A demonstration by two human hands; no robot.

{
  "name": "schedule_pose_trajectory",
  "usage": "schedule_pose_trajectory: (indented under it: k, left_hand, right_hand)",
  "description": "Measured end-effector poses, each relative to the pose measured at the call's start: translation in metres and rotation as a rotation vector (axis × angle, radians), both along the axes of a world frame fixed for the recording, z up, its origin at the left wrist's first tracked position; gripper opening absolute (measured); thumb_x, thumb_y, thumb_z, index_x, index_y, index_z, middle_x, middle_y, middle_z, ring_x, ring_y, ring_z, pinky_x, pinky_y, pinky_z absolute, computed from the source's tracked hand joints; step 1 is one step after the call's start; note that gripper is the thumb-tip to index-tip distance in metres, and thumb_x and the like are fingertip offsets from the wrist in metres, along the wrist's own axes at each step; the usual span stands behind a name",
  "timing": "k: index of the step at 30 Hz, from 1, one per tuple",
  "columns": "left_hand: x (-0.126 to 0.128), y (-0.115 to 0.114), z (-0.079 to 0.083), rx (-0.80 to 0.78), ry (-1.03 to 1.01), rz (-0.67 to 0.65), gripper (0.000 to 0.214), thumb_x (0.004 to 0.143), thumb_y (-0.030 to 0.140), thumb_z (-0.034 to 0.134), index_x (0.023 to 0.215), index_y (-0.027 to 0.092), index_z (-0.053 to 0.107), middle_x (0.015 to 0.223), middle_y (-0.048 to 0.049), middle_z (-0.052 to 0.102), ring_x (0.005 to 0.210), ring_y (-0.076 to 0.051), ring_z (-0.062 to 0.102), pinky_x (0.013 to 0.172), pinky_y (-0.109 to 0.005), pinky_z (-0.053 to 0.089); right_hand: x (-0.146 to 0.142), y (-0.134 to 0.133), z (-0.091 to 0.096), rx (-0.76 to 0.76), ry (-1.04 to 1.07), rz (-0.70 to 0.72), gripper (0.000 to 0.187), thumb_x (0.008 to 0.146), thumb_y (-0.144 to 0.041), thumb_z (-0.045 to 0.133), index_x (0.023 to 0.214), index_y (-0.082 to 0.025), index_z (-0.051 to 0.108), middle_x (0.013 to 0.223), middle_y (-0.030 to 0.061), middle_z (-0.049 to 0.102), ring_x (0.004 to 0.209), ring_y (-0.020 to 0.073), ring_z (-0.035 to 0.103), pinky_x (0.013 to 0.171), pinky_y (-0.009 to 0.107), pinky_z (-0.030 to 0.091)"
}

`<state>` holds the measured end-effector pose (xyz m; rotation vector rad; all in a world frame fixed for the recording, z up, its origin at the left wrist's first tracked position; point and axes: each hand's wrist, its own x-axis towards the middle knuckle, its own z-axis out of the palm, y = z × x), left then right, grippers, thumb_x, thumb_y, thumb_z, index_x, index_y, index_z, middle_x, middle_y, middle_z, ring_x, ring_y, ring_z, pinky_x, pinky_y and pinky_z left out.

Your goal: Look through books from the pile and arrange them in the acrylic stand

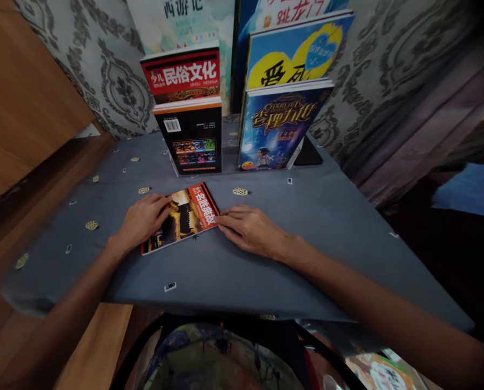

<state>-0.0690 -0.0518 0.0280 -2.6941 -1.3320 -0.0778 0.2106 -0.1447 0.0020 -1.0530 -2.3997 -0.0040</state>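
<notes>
A thin paperback book (183,212) with a red title band and a picture of a lit building lies face up and slanted on the cloth-covered table. My left hand (146,216) rests over its left part, fingers stretched flat on the cover. At the book's right edge is my right hand (248,227), its fingers pressed together around the lower right corner. The fingertips' underside is hidden there. Just beyond the book stands a black book (193,135), back cover outward, in front of a red book (181,76).
A blue book (280,127) stands right of the black one, before a blue and yellow book (299,51). Taller books (185,24) lean behind, near patterned wallpaper (120,70). A grey tablecloth (307,206) covers the table. Wooden furniture (26,92) is at left.
</notes>
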Motion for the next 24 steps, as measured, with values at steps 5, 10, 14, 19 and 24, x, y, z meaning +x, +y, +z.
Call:
schedule_pose_trajectory:
  k: [5,10,14,19,24]
  left_hand:
    - [0.006,-0.013,0.000,0.077,0.044,0.064,0.038,0.101,0.037,0.041,0.124,0.019,0.066,0.111,-0.0114,0.066,0.104,-0.029,0.060,0.079,-0.037,0.052]
    - [-0.003,-0.009,-0.012,0.077,-0.086,0.012,0.040,0.102,0.041,0.041,0.127,0.021,0.064,0.115,-0.0110,0.064,0.106,-0.026,0.059,0.090,-0.040,0.050]
    - [-0.011,-0.006,-0.020,0.072,-0.116,0.026,0.044,0.102,0.042,0.037,0.133,0.021,0.060,0.122,-0.0128,0.062,0.111,-0.028,0.057,0.093,-0.043,0.048]
    - [-0.009,-0.005,-0.015,0.088,-0.040,0.140,0.046,0.102,0.044,0.037,0.134,0.020,0.060,0.121,-0.0146,0.062,0.110,-0.032,0.057,0.087,-0.045,0.049]
    - [-0.009,-0.002,-0.010,0.067,-0.009,0.185,0.047,0.102,0.046,0.038,0.135,0.021,0.060,0.120,-0.0144,0.061,0.108,-0.031,0.057,0.085,-0.044,0.049]
  right_hand:
    - [-0.012,-0.007,0.009,0.009,-0.137,-0.056,0.026,0.101,-0.020,0.042,0.112,-0.018,0.066,0.105,0.0115,0.074,0.109,0.0238,0.062,0.099,0.043,0.045]
    - [-0.019,-0.023,0.009,0.002,-0.263,-0.090,0.033,0.095,-0.011,0.049,0.125,-0.018,0.062,0.118,0.0125,0.072,0.117,0.0259,0.060,0.105,0.045,0.041]
    - [-0.020,-0.023,0.006,-0.004,-0.338,-0.118,0.043,0.095,-0.013,0.051,0.137,-0.020,0.055,0.127,0.0127,0.069,0.123,0.0279,0.057,0.107,0.047,0.041]
    - [-0.018,0.006,0.004,-0.062,-0.359,-0.205,0.043,0.101,-0.032,0.048,0.141,-0.018,0.051,0.137,0.0153,0.063,0.132,0.0325,0.053,0.109,0.053,0.040]
    - [-0.013,0.026,0.008,-0.152,-0.283,-0.239,0.046,0.103,-0.037,0.041,0.142,-0.014,0.049,0.137,0.0157,0.063,0.135,0.0308,0.051,0.110,0.050,0.041]
